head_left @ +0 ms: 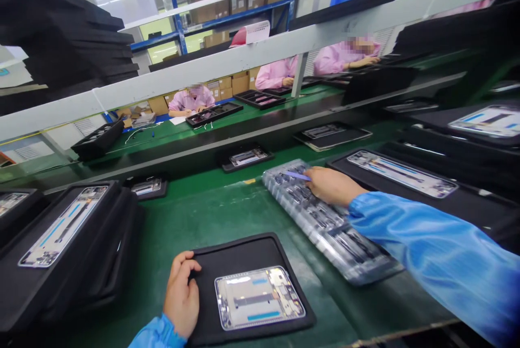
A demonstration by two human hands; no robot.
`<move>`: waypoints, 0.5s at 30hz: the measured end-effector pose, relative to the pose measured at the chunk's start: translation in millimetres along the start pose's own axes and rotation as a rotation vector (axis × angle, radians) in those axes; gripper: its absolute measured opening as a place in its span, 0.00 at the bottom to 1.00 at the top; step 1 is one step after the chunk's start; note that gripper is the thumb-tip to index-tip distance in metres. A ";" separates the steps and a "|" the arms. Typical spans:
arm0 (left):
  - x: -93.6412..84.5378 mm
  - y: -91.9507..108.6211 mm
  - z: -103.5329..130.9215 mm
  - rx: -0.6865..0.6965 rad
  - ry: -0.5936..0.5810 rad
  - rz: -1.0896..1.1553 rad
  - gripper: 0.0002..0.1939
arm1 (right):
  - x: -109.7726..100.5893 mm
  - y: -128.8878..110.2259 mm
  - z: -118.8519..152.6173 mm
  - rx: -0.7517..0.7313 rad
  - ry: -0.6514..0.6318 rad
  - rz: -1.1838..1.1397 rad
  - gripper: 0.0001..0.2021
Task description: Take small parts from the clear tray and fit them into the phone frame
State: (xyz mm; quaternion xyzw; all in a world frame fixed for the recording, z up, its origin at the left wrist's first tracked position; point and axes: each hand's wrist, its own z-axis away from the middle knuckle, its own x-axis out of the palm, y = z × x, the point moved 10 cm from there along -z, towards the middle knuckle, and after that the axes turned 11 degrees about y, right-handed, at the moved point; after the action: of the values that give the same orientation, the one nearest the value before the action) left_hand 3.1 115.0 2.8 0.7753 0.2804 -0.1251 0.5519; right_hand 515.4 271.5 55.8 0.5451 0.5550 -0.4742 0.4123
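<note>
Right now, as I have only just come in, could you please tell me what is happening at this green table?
A person in blue sleeves is working with both hands. The right hand holds a thin lavender tool at a clear plastic tray of small dark parts. The left hand is at the left edge of a black pad, where a phone-like frame lies. Similar frames lie to both sides.

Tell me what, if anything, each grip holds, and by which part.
The right grip holds a lavender tool by its right part, left end free. The left grip touches the left edge of the black tray; any grasp cannot be told.
</note>
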 end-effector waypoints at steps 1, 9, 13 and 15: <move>-0.2 0.1 0.2 0.001 0.003 0.000 0.14 | -4.3 2.6 0.3 0.019 0.019 -0.014 0.17; -10.7 6.6 1.1 0.027 0.094 -0.021 0.09 | -54.3 -2.6 10.1 0.099 0.190 -0.243 0.10; -23.4 19.9 -3.9 0.047 0.146 0.004 0.07 | -90.4 -9.5 16.1 0.123 0.329 -0.386 0.12; -26.9 33.6 -7.1 0.059 0.138 0.056 0.07 | -107.7 -23.6 22.5 0.093 0.378 -0.476 0.14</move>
State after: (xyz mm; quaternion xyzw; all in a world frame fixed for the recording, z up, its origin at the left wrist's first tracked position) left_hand -0.3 105.8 45.4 0.8057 0.2921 -0.0640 0.5112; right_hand 497.7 227.5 157.8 0.4965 0.7116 -0.4729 0.1536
